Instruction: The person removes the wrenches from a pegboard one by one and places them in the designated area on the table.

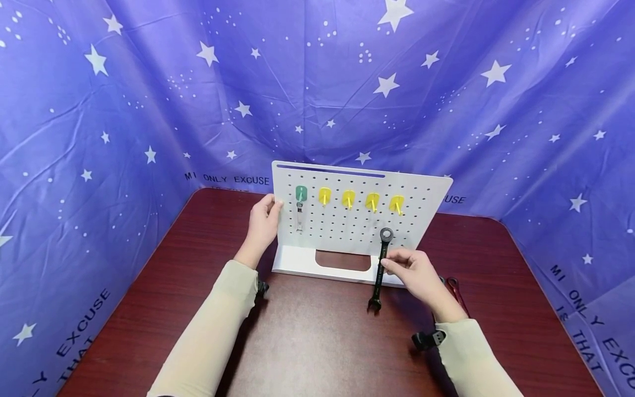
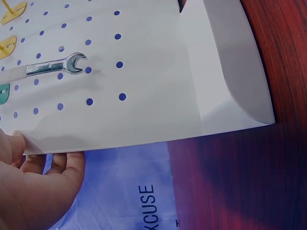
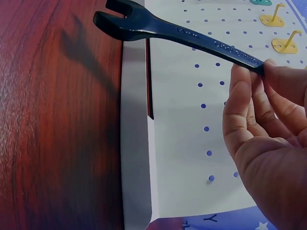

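A white pegboard stands upright on the table, with a green hook at its left and several yellow hooks in a row beside it. From the green hook hangs a small silver wrench; its open end shows in the left wrist view. My left hand grips the pegboard's left edge, thumb on the front and fingers behind. Between thumb and fingers, my right hand pinches a black ratcheting combination wrench mid-shaft, ring end up and open end down, in front of the board's lower right part.
Behind the right forearm lies a red-handled tool, partly hidden, on the dark red table. A purple star-printed curtain surrounds the table at the back and sides. The board's base has a cut-out slot at its front.
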### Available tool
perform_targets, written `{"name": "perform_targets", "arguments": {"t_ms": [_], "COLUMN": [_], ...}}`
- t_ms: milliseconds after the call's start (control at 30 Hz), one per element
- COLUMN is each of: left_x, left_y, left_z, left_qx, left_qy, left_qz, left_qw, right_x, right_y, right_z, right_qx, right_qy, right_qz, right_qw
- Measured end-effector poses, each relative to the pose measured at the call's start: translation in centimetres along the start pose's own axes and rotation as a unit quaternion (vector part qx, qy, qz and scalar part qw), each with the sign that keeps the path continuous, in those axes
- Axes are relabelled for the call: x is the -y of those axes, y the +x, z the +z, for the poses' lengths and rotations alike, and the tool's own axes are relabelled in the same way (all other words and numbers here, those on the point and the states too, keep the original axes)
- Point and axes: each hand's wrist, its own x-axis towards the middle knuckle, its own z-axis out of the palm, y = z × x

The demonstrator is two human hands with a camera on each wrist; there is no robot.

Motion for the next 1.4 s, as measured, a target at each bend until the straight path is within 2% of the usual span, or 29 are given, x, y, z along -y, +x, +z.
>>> {"name": "perform_targets", "arguments": {"t_ms": [200, 433, 767, 800, 1400], "left_x": [0.0, 0.0, 0.0, 0.0, -0.2], "left_y": [0.0, -0.1, -0.1, -0.1, -0.2], "left_z": [0.0, 0.0, 0.0, 0.0, -0.1], "left_qx": [-0.001, -0.002, 0.001, 0.001, 0.003], "left_qy": [0.003, -0.004, -0.008, -0.008, -0.006], "left_qz": [0.003, 0.000, -0.003, -0.003, -0.005], "left_qw": [1.0000, 1.0000, 1.0000, 1.0000, 1.0000], "right_x": [0.4, 0.5, 0.8, 0.2, -0.7], "right_y": [-0.3, -0.6, -0.8, -0.8, -1.3], "right_z": [-0.4, -0.8, -1.3, -1.5, -2.3], "right_qx": [0.002, 0.003, -0.004, -0.005, -0.013], "right_qy": [0.003, -0.001, -0.019, -0.016, -0.018], "right_qz": [-0.002, 0.013, 0.003, 0.002, 0.008], "right_qw": [1.0000, 0.9999, 0.9998, 0.9999, 0.9997]}}
